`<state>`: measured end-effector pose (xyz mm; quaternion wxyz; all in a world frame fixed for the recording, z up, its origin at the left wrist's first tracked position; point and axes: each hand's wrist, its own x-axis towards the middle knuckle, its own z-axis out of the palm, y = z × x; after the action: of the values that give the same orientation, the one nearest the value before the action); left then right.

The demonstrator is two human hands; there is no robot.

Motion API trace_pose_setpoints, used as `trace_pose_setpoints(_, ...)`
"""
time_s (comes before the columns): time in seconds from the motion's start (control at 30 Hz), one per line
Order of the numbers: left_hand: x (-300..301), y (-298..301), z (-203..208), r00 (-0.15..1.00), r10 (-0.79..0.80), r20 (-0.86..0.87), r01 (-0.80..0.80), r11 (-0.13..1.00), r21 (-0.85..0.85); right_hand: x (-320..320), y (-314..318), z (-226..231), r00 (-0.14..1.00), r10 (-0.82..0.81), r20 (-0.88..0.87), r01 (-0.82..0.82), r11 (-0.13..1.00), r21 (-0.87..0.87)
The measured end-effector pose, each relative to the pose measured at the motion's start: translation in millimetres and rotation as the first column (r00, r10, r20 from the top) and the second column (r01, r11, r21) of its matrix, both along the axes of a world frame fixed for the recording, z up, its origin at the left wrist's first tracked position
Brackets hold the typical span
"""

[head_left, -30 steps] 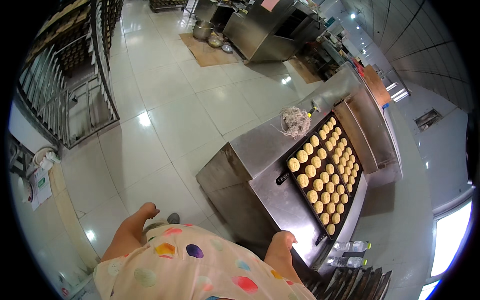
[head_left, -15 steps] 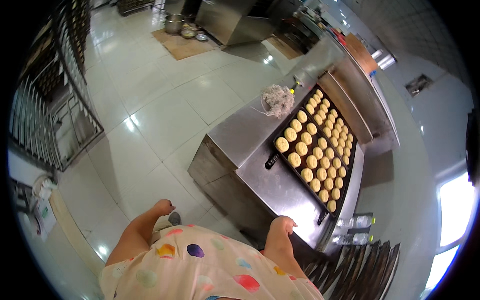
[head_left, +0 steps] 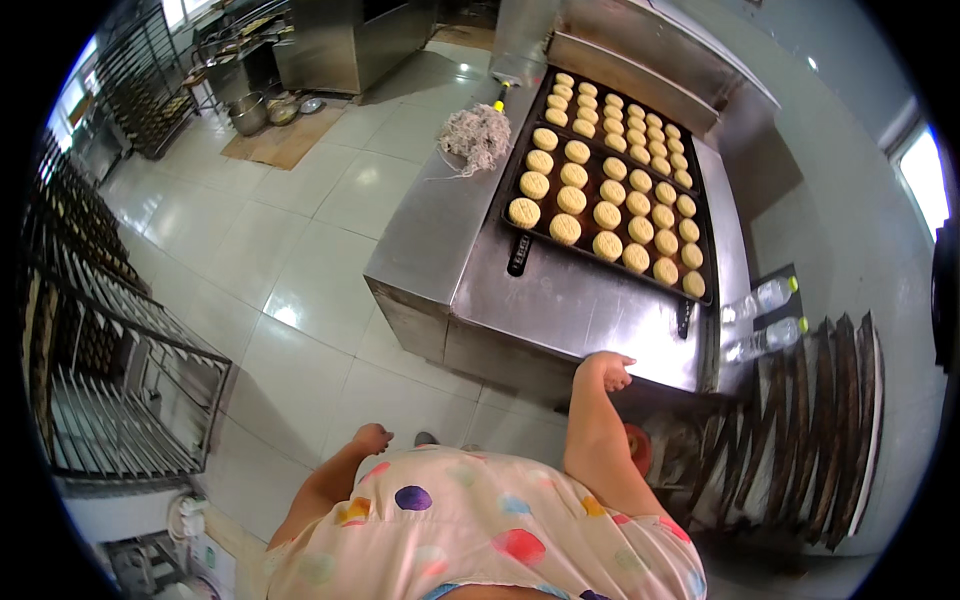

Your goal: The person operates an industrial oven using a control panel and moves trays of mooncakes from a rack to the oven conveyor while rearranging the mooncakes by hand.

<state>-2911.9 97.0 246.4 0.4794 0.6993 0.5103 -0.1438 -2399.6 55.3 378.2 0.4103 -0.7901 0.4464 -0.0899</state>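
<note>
My right hand is at the front edge of the steel worktop, one digit pointing out and the rest loosely curled. Nothing shows in it; whether it touches the metal I cannot tell. Low beside my body, over the floor, my left hand is closed with nothing visible in it. Ahead on the worktop, a dark baking tray carries rows of round, pale yellow pastries with stamped tops. Behind it lies a second tray of similar pastries. Black handles stick out of the nearer tray's front.
A string mop head lies left of the trays. Two clear bottles lie at the right, above several dark trays stacked on edge. Metal racks stand at the left. A pot sits on cardboard across the tiled floor.
My view has turned right, so the worktop and trays sit more squarely ahead. My right hand stays by the worktop's front edge, and my left hand stays low and closed.
</note>
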Motion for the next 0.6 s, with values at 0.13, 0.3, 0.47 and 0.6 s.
trace_pose_setpoints(0.13,13.4,8.6,2.4,0.991,0.123,0.061,-0.122,0.992,-0.024,1.0,-0.6,-5.7,1.0,-0.02,0.015,0.021,0.999,-0.028)
trace_pose_setpoints(0.3,25.6,15.3,4.6,0.975,0.198,0.105,-0.187,0.977,-0.104,3.0,-3.0,-8.9,0.999,-0.018,0.034,0.019,1.0,-0.023)
trace_pose_setpoints(0.47,26.1,8.8,9.4,0.967,0.223,0.127,-0.215,0.974,-0.073,2.7,-2.1,-5.7,1.0,-0.005,0.022,0.005,1.0,0.001)
trace_pose_setpoints(0.6,4.8,-8.5,5.6,0.974,0.219,0.056,-0.216,0.975,-0.054,7.8,-2.3,-15.2,0.997,-0.067,0.026,0.068,0.995,-0.067)
